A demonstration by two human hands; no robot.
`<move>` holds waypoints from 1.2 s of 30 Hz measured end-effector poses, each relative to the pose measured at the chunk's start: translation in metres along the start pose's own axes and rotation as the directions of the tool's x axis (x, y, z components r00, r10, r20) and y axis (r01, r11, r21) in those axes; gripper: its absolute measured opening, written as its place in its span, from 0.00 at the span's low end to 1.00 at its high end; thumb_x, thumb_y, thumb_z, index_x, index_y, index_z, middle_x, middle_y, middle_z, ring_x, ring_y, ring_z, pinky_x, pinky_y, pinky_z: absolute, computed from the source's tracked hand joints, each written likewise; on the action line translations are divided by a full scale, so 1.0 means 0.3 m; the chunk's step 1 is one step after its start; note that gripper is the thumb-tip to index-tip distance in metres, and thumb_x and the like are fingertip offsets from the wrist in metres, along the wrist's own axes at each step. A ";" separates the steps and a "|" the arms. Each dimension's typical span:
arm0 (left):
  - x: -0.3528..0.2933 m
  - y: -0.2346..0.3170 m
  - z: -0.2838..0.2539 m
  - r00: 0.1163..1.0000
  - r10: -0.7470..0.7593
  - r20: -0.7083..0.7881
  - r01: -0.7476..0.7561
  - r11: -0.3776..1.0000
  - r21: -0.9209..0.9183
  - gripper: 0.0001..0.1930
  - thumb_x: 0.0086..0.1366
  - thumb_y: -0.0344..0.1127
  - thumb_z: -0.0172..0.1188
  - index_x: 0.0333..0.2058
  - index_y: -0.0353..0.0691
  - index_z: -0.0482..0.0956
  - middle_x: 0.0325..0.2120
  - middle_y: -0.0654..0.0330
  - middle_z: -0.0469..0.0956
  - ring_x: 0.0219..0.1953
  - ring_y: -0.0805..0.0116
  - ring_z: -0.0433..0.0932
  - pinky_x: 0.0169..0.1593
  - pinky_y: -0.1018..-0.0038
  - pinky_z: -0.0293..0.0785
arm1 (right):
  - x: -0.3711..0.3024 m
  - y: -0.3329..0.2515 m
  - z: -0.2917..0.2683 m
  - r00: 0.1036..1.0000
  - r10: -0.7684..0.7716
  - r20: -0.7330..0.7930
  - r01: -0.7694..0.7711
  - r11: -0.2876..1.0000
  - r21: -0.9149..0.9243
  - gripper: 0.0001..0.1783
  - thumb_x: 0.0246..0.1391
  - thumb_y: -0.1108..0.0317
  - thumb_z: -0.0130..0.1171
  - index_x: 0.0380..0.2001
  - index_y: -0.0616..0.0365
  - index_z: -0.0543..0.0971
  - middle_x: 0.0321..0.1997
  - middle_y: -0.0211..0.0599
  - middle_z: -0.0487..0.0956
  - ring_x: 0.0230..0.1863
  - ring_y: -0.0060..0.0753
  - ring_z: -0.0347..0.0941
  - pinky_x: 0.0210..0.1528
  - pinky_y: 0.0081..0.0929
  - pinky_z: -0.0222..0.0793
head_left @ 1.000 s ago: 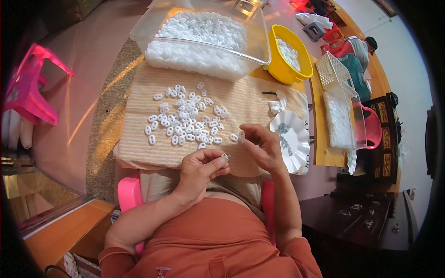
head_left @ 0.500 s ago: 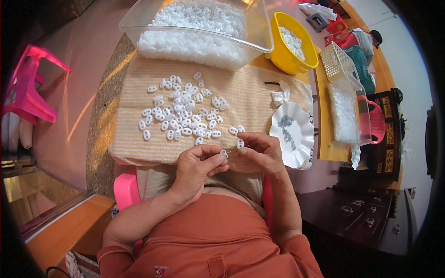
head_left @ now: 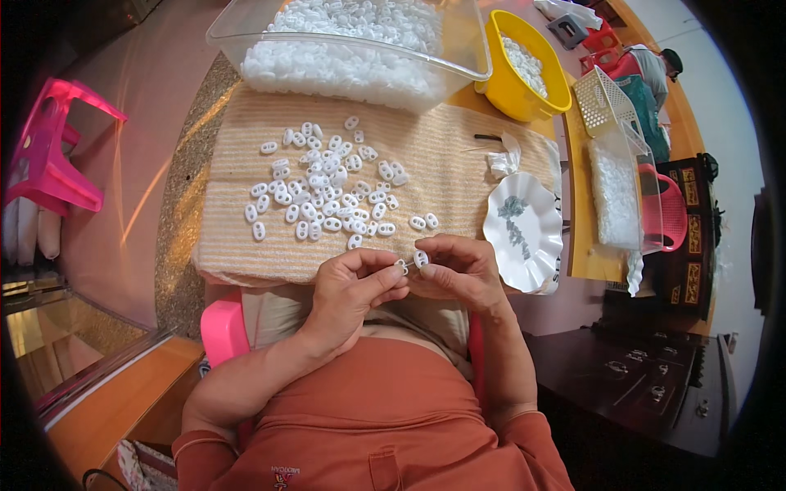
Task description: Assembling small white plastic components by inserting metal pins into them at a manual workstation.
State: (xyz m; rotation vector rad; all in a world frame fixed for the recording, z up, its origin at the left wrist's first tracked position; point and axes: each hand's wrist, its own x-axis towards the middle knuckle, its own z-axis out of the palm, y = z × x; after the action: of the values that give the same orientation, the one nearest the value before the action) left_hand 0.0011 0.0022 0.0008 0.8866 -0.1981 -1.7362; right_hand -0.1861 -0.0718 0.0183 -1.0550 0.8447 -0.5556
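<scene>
Close together above the near edge of the striped cloth, both my hands pinch small parts. My left hand [head_left: 352, 288] is closed on a small piece with a ring-like end [head_left: 401, 266]; the fingers cover most of it. Between thumb and forefinger, my right hand [head_left: 460, 272] grips a white oval two-hole plastic piece [head_left: 421, 259], right beside the other part; whether the two touch I cannot tell. Many similar white two-hole pieces [head_left: 327, 173] lie loosely heaped on the cloth [head_left: 458, 180] beyond my hands. Two of them [head_left: 424, 221] lie apart, nearest my right hand.
On the right sits a white scalloped plate [head_left: 540, 225] holding small grey bits [head_left: 514, 219]. Crumpled white paper [head_left: 504, 159] lies behind it. At the far side stand a clear bin [head_left: 467, 61] of white parts and a yellow tub [head_left: 553, 98]. A pink stool [head_left: 61, 176] is left.
My right hand has brought its white piece up and left, close to the part in my left hand. The piece has turned slightly. The whole view has shifted a little.
</scene>
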 end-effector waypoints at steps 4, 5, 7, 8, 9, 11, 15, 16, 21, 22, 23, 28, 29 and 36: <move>0.002 -0.004 -0.003 1.000 -0.005 0.001 0.005 1.000 -0.010 0.07 0.61 0.25 0.59 0.39 0.34 0.76 0.31 0.57 0.79 0.32 0.70 0.80 0.40 0.75 0.81 | 0.002 0.003 0.003 1.000 -0.012 0.013 0.012 1.000 0.011 0.17 0.53 0.81 0.57 0.48 0.67 0.75 0.40 0.38 0.80 0.42 0.28 0.77 0.47 0.24 0.73; 0.002 -0.004 -0.003 1.000 -0.005 0.003 0.005 1.000 -0.010 0.07 0.61 0.25 0.59 0.39 0.34 0.76 0.31 0.58 0.79 0.32 0.70 0.80 0.40 0.76 0.80 | 0.004 0.003 0.003 1.000 -0.012 0.015 0.012 1.000 0.012 0.17 0.53 0.81 0.57 0.48 0.67 0.75 0.40 0.38 0.80 0.42 0.28 0.77 0.47 0.24 0.73; 0.000 -0.002 -0.001 1.000 -0.007 0.003 0.007 1.000 -0.006 0.07 0.61 0.25 0.59 0.39 0.34 0.76 0.31 0.58 0.79 0.32 0.70 0.80 0.40 0.76 0.80 | 0.005 0.002 0.003 0.998 -0.053 0.029 0.054 0.998 -0.013 0.17 0.53 0.81 0.57 0.48 0.67 0.75 0.40 0.38 0.79 0.42 0.27 0.77 0.47 0.23 0.73; 0.000 -0.001 0.001 1.000 -0.010 0.005 0.010 1.000 -0.002 0.07 0.61 0.25 0.59 0.39 0.34 0.76 0.31 0.58 0.79 0.32 0.70 0.80 0.40 0.76 0.80 | 0.004 0.004 0.001 0.998 -0.054 0.028 0.054 0.998 -0.013 0.17 0.53 0.81 0.57 0.48 0.67 0.75 0.40 0.38 0.79 0.42 0.27 0.77 0.47 0.23 0.73; 0.000 -0.001 0.002 1.000 -0.011 0.006 0.011 1.000 -0.002 0.07 0.61 0.25 0.59 0.39 0.34 0.76 0.31 0.58 0.79 0.32 0.70 0.80 0.40 0.76 0.80 | 0.003 0.006 -0.001 0.999 -0.050 0.020 0.051 0.999 -0.020 0.17 0.53 0.81 0.57 0.48 0.67 0.75 0.40 0.38 0.80 0.42 0.27 0.77 0.47 0.23 0.72; 0.000 0.000 0.001 1.000 -0.015 0.005 0.015 1.000 0.004 0.07 0.61 0.25 0.59 0.39 0.34 0.76 0.31 0.58 0.79 0.32 0.70 0.80 0.40 0.76 0.80 | 0.005 0.008 -0.001 0.999 -0.046 0.016 0.047 0.999 -0.026 0.17 0.53 0.81 0.57 0.48 0.67 0.75 0.40 0.39 0.80 0.43 0.27 0.77 0.47 0.23 0.72; 0.001 -0.002 -0.001 1.000 -0.015 0.000 0.015 1.000 0.010 0.07 0.61 0.25 0.59 0.39 0.34 0.76 0.31 0.58 0.80 0.32 0.70 0.80 0.40 0.76 0.80 | 0.005 0.001 0.006 0.999 -0.035 0.022 0.035 0.999 0.001 0.17 0.53 0.82 0.56 0.48 0.68 0.75 0.41 0.39 0.80 0.43 0.27 0.77 0.47 0.23 0.72; 0.001 -0.002 -0.002 1.000 -0.016 0.000 0.016 1.000 0.010 0.07 0.61 0.25 0.59 0.39 0.34 0.76 0.32 0.58 0.80 0.32 0.70 0.80 0.40 0.76 0.81 | 0.005 0.000 0.007 0.999 -0.037 0.027 0.037 0.999 0.006 0.17 0.54 0.82 0.56 0.48 0.68 0.75 0.41 0.40 0.80 0.42 0.27 0.77 0.47 0.23 0.73; 0.003 -0.002 -0.002 1.000 -0.019 -0.001 0.019 1.000 0.016 0.07 0.61 0.25 0.59 0.39 0.34 0.76 0.32 0.58 0.80 0.32 0.71 0.80 0.39 0.76 0.81 | 0.006 0.003 0.005 0.999 -0.029 0.029 0.029 0.999 0.023 0.16 0.54 0.82 0.56 0.48 0.68 0.75 0.40 0.40 0.80 0.42 0.28 0.78 0.46 0.24 0.73; 0.003 -0.002 -0.001 1.000 -0.019 -0.002 0.019 1.000 0.018 0.07 0.61 0.25 0.59 0.39 0.34 0.76 0.32 0.58 0.80 0.32 0.71 0.80 0.39 0.77 0.81 | 0.006 0.005 0.003 0.999 -0.033 0.031 0.033 0.999 0.019 0.16 0.54 0.82 0.56 0.48 0.68 0.75 0.40 0.40 0.80 0.42 0.29 0.78 0.46 0.24 0.74; 0.003 -0.002 -0.001 1.000 -0.019 -0.003 0.019 1.000 0.021 0.07 0.61 0.25 0.59 0.39 0.34 0.76 0.32 0.58 0.80 0.32 0.71 0.80 0.39 0.77 0.81 | 0.006 0.005 0.002 0.999 -0.033 0.032 0.033 0.999 0.019 0.16 0.54 0.82 0.56 0.48 0.68 0.75 0.40 0.40 0.80 0.42 0.29 0.78 0.46 0.24 0.74; 0.003 0.000 0.000 1.000 -0.019 -0.002 0.019 1.000 0.020 0.07 0.61 0.25 0.59 0.39 0.34 0.76 0.32 0.58 0.80 0.32 0.71 0.80 0.39 0.76 0.81 | 0.004 0.003 -0.003 0.999 0.009 0.032 -0.009 1.000 0.005 0.16 0.54 0.82 0.55 0.48 0.68 0.74 0.41 0.42 0.80 0.42 0.31 0.78 0.46 0.26 0.75; 0.003 0.000 0.000 1.000 -0.018 -0.001 0.018 1.000 0.018 0.07 0.61 0.25 0.59 0.39 0.35 0.76 0.32 0.58 0.80 0.32 0.71 0.80 0.40 0.76 0.80 | 0.004 0.002 -0.002 0.999 0.008 0.032 -0.008 1.000 0.005 0.16 0.54 0.82 0.55 0.48 0.68 0.74 0.41 0.42 0.80 0.42 0.31 0.78 0.46 0.26 0.75; 0.002 -0.002 -0.001 1.000 -0.017 0.004 0.017 1.000 0.027 0.07 0.61 0.25 0.59 0.39 0.34 0.76 0.32 0.58 0.80 0.32 0.71 0.80 0.40 0.76 0.80 | 0.003 0.000 -0.003 0.999 0.036 0.042 -0.033 0.998 -0.059 0.17 0.54 0.82 0.55 0.49 0.68 0.73 0.41 0.43 0.80 0.42 0.32 0.78 0.46 0.27 0.77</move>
State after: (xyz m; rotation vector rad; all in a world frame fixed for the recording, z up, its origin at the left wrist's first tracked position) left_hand 0.0008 0.0020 0.0002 0.9061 -0.2178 -1.7551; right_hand -0.1863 -0.0728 0.0178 -1.0997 0.8441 -0.4806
